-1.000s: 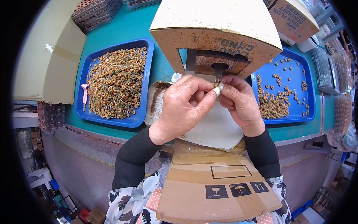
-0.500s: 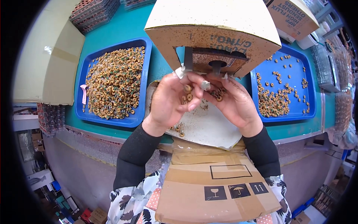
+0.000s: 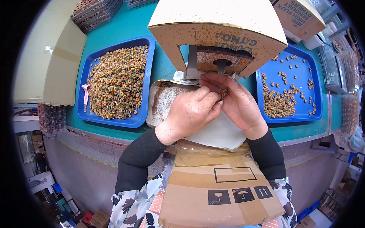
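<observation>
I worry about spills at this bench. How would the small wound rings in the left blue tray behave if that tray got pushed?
The small wound rings lie loose and heaped, so they would probably slide and scatter. Being round, some may roll. The left blue tray has only a low rim and sits near the table edge, so a hard shove could send rings over.

Small brown part (image 3: pixel 224 92) mostly buried between both hands, its shape too tiny to read; the cardboard housing (image 3: pixel 216 30) blocks the counter behind it.

teal workbench (image 3: pixel 125 30) | grey floor (image 3: pixel 87 178) | stacked trays (image 3: pixel 51 119) below left
</observation>
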A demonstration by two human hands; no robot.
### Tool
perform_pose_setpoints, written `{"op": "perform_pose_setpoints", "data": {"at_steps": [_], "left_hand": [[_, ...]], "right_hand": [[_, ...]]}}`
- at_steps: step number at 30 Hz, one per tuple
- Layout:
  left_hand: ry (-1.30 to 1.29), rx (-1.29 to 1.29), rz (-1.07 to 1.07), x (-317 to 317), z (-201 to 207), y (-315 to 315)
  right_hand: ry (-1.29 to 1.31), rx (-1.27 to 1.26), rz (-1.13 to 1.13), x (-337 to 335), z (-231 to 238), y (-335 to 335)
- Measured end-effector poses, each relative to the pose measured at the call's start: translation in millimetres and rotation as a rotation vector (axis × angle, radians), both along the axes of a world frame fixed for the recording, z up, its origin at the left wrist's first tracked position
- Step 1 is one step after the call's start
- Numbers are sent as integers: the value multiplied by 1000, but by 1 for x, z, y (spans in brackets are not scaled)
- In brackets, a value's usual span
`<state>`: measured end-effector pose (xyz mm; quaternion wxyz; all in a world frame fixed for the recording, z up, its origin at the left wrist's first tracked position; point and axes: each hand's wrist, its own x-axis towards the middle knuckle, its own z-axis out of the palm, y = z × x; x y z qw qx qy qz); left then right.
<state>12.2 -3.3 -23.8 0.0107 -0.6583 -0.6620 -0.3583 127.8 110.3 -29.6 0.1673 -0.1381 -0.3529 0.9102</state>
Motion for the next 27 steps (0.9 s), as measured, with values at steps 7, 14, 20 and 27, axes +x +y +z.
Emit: {"op": "perform_pose_setpoints", "data": {"at_steps": [7, 14, 20, 27], "left_hand": [[-72, 78, 42, -12, 17, -6], [-276, -102, 163, -23, 21, -5], [-304, 34, 79, -15, 12, -4], [-318, 99, 60, -9, 18, -3]], "right_hand": [[-263, 75, 122, 6, 3, 11], [-189, -42, 99, 10, 9, 15], [-196, 154, 7, 11, 8, 12], [-245, 236, -126, 8, 11, 7]]}}
